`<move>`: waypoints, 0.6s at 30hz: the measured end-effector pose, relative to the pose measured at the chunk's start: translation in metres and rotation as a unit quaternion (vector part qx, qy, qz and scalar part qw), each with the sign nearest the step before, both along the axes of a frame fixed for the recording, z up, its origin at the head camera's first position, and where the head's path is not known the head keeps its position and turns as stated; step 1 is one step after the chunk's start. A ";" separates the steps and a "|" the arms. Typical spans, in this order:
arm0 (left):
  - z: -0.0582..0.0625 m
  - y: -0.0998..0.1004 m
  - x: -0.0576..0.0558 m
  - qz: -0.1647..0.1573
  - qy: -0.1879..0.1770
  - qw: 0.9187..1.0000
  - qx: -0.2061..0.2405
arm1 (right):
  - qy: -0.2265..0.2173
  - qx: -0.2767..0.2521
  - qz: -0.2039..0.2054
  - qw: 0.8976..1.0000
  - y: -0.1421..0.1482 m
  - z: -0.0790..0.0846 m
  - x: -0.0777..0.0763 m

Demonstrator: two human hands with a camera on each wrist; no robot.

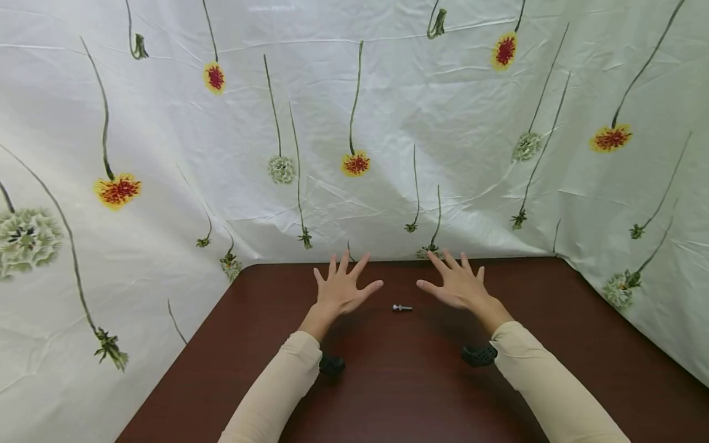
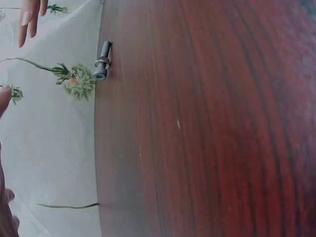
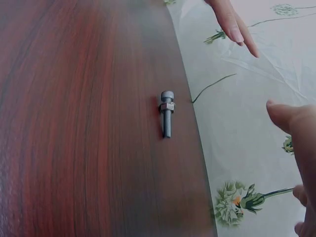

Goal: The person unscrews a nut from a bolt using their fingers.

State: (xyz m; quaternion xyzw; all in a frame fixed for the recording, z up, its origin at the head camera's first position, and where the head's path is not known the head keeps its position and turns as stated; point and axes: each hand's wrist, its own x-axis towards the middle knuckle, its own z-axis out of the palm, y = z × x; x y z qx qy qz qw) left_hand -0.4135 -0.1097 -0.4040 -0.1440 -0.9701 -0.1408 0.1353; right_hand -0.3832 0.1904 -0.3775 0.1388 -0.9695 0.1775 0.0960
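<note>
A small metal bolt [image 1: 402,307] lies on its side on the dark red-brown table, between the two hands. The right wrist view shows a hex nut [image 3: 167,106] threaded on the bolt [image 3: 167,123], close to its round head. To the left of it, the left hand [image 1: 341,290] hovers over the table with fingers spread and nothing in it. On the other side, the right hand [image 1: 458,286] is held up the same way, fingers apart, thumb toward the bolt. Neither hand touches the bolt. In the left wrist view the bolt [image 2: 105,52] appears near the table's far edge.
The wood-grained table [image 1: 399,394] reaches back to a white cloth [image 1: 388,111] printed with flowers, which hangs behind and along both sides. Dark wrist-worn devices [image 1: 479,355] sit under the sleeve ends.
</note>
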 end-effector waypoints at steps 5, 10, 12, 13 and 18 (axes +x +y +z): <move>-0.005 0.000 -0.004 -0.031 -0.011 0.998 0.061 | 0.023 -0.052 0.041 0.998 -0.006 -0.004 -0.005; -0.010 0.001 -0.007 -0.090 -0.033 0.986 0.137 | 0.024 -0.111 0.068 0.991 -0.011 -0.010 -0.010; -0.011 0.001 -0.009 -0.118 -0.050 0.976 0.178 | 0.016 -0.138 0.070 0.988 -0.011 -0.013 -0.011; -0.011 0.001 -0.009 -0.131 -0.057 0.969 0.202 | 0.009 -0.152 0.068 0.986 -0.011 -0.014 -0.012; -0.011 0.004 -0.010 -0.159 -0.090 0.936 0.301 | -0.024 -0.224 0.079 0.971 -0.011 -0.022 -0.016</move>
